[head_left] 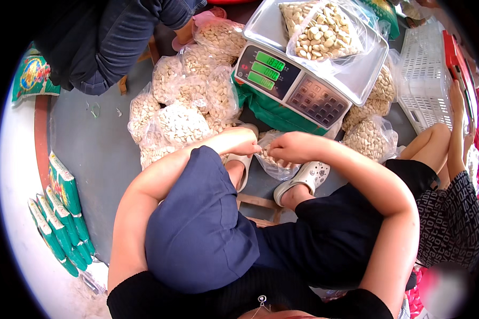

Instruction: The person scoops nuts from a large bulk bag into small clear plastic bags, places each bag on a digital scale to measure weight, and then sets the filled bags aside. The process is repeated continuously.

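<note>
we're probably closing this seed bag [275, 168]
it's between our shoes [312, 176], left hand [245, 141] and right hand [295, 147] seemingly pinching its mouth; next move likely calls for gathering the plastic tight.

From the wearer's head, we look down through a wide fisheye, close over the dark trousers [202, 234], facing forward past left hand [244, 141] and right hand [297, 148] toward the scale [292, 87].
</note>
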Demonstrator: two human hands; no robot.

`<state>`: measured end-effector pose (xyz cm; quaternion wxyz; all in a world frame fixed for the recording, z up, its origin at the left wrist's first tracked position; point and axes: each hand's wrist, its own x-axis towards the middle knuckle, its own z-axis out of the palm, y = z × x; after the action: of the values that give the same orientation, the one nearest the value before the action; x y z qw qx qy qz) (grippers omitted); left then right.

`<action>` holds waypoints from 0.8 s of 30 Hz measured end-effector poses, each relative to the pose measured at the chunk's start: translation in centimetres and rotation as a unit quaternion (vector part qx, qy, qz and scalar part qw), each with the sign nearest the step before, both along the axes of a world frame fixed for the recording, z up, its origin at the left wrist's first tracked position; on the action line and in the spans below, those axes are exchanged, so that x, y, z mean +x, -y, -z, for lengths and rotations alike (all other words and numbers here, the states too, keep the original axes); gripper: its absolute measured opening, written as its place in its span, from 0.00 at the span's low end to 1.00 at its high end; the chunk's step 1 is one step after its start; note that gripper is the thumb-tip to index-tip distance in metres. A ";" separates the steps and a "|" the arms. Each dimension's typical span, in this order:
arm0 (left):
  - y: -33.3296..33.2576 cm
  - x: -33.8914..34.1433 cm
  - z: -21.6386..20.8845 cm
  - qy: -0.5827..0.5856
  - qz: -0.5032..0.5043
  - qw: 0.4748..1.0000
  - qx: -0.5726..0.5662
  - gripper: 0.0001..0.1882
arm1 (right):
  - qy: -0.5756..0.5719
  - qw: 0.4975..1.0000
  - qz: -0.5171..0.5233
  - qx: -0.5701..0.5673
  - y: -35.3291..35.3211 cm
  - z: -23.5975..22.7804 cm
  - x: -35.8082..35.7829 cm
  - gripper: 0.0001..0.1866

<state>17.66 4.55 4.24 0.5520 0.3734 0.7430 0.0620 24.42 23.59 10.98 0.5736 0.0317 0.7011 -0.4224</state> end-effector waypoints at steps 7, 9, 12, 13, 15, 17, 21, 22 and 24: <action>0.4 0.1 -0.2 0.019 -0.014 0.999 -0.022 0.19 | -0.611 0.722 0.037 0.322 -8.3 -13.8 -7.3 0.10; 0.3 0.2 0.3 0.033 -0.018 0.999 -0.009 0.19 | -0.584 0.710 -0.025 0.393 -9.5 -12.4 -9.4 0.11; -0.7 0.5 -0.2 0.045 -0.013 0.999 -0.002 0.19 | -0.524 0.731 -0.037 0.435 -9.9 -7.5 -13.0 0.16; -0.3 0.5 -0.8 0.043 -0.018 0.999 -0.008 0.19 | -0.549 0.697 -0.030 0.461 -9.6 -6.0 -13.9 0.18; -0.2 0.6 -0.2 0.050 -0.013 0.999 -0.003 0.20 | -0.573 0.644 -0.010 0.508 -10.1 -2.7 -14.9 0.17; 0.4 0.8 0.0 0.045 -0.019 0.999 0.006 0.20 | -0.588 0.618 0.013 0.523 -9.7 -1.8 -15.3 0.14; 0.5 0.6 0.3 0.050 -0.013 0.999 0.009 0.21 | -0.586 0.613 0.020 0.530 -11.5 -1.9 -15.9 0.12; 0.5 0.7 0.2 0.053 -0.015 0.998 0.004 0.21 | -0.585 0.614 0.021 0.530 -11.7 -2.4 -16.0 0.12; 0.5 0.7 0.0 0.053 -0.024 0.998 0.010 0.21 | -0.623 0.588 0.076 0.510 -12.2 -3.2 -16.2 0.10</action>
<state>18.41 4.09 4.20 0.5850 0.3568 0.7211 0.1025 8.21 35.82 14.20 -0.1484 0.1016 0.9826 0.0457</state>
